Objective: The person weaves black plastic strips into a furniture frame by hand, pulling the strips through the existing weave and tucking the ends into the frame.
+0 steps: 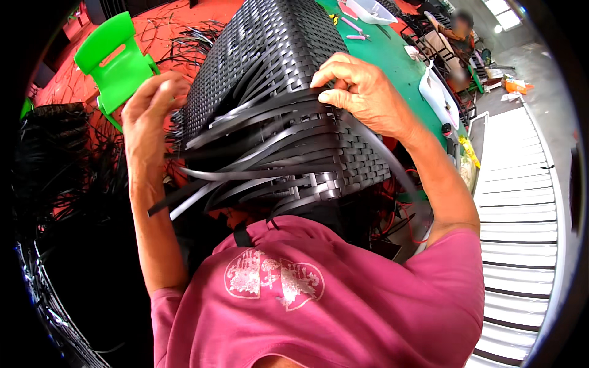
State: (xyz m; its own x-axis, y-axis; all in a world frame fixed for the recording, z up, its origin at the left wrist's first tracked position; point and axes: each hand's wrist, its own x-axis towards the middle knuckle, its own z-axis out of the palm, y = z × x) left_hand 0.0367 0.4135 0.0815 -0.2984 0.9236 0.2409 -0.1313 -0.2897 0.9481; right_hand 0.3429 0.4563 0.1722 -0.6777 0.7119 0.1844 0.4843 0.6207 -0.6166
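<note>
In front of me stands a boxy black wicker piece (245, 58), woven from flat plastic strips. Loose black strips (264, 159) fan out to the left from its near corner. At that corner my right hand (368, 95) pinches a flat black strip (389, 156) between thumb and fingers; its tail hangs down toward my right arm and looks blurred. My left hand (150, 107) is raised beside the left face of the weave, fingers loosely bent and apart, slightly smeared. No strip shows in it, and the loose ends lie to its right.
A green plastic chair (113, 61) stands at the far left on a red floor littered with strip scraps. Behind on the right, a green table (402, 67) bears pink-handled pliers (356, 30) and white trays. A white slatted frame (515, 233) lies right. Another person (460, 37) sits far right.
</note>
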